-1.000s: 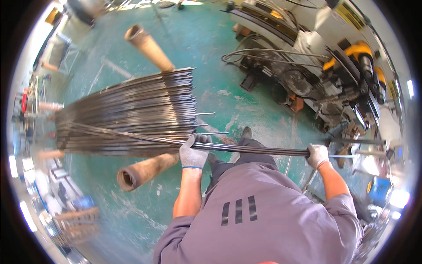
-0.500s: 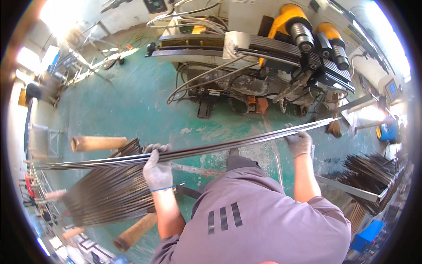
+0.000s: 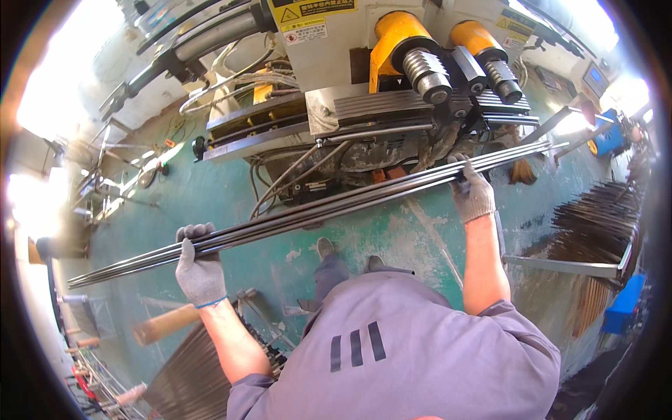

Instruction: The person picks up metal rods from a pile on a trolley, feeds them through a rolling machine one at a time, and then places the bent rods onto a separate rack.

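A bundle of several long, thin metal rods stretches across in front of me, its right end higher in the picture than its left. My left hand, in a grey knit glove, is wrapped round the bundle nearer its left end. Farther right, my right hand, gloved alike, grips the same rods from above and behind. The machine with ridged metal rollers under yellow housings lies just beyond the bundle. Some fingers of both hands are hidden behind the rods.
More dark rods are stacked at lower left, by a brown roller-like tube. At right, a metal rack carries a pile of rods. A broom stands beyond my right hand; a blue bin sits at far right.
I have moved toward the machine, which now looms nearer. The rods have tilted more, right end up, and both hands keep hold; the left stack has slid toward the lower edge.
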`<action>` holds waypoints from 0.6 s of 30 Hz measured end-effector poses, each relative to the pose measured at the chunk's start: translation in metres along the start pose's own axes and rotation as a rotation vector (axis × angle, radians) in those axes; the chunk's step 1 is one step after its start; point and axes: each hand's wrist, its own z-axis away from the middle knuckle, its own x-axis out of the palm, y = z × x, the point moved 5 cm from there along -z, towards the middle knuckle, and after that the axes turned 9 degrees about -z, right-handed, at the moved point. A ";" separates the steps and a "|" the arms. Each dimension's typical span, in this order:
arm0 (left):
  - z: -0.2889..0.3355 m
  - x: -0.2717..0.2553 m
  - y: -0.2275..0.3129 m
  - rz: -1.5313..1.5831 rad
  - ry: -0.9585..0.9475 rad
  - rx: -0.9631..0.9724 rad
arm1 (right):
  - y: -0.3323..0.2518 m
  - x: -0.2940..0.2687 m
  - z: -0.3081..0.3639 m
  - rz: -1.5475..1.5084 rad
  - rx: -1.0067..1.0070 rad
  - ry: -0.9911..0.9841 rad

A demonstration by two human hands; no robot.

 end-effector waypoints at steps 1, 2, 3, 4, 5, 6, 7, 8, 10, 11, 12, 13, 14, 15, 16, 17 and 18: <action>-0.015 0.005 -0.010 0.008 -0.042 -0.016 | 0.004 0.022 0.004 0.043 0.001 0.018; -0.031 0.006 -0.019 -0.005 0.007 -0.058 | 0.006 0.026 -0.009 -0.012 -0.048 0.059; -0.046 0.003 -0.028 -0.004 0.011 -0.078 | 0.009 0.030 -0.019 -0.067 -0.097 0.099; -0.061 0.002 -0.035 0.001 0.015 -0.092 | 0.007 0.047 -0.019 -0.115 -0.151 0.151; -0.075 0.002 -0.040 0.006 0.018 -0.107 | 0.007 0.058 -0.025 -0.106 -0.180 0.143; -0.087 -0.001 -0.046 0.019 0.094 -0.134 | 0.006 0.070 -0.032 -0.096 -0.209 0.136; -0.101 -0.001 -0.053 0.020 0.116 -0.173 | 0.004 0.076 -0.036 -0.084 -0.237 0.145; -0.114 -0.005 -0.062 0.015 0.143 -0.217 | 0.003 0.083 -0.043 -0.051 -0.246 0.214; -0.136 -0.003 -0.082 0.008 0.174 -0.298 | 0.002 0.067 -0.085 -0.026 -0.220 0.290; -0.148 -0.005 -0.088 0.018 0.207 -0.313 | 0.003 0.080 -0.091 -0.002 -0.212 0.333; -0.158 -0.008 -0.094 0.028 0.241 -0.328 | 0.007 0.094 -0.095 0.008 -0.242 0.327; -0.167 -0.009 -0.100 0.038 0.277 -0.346 | 0.008 0.111 -0.094 0.021 -0.272 0.322; -0.173 -0.003 -0.105 0.041 0.298 -0.357 | 0.004 0.108 -0.101 0.112 -0.243 0.418; -0.179 0.005 -0.110 0.041 0.312 -0.368 | -0.002 0.099 -0.117 0.202 -0.281 0.403; -0.182 0.012 -0.109 0.035 0.343 -0.370 | 0.003 0.110 -0.113 0.223 -0.236 0.452; -0.184 0.021 -0.109 0.036 0.366 -0.375 | 0.001 0.123 -0.107 0.243 -0.199 0.500; -0.187 0.031 -0.110 0.040 0.345 -0.369 | -0.004 0.120 -0.114 0.433 -0.259 0.497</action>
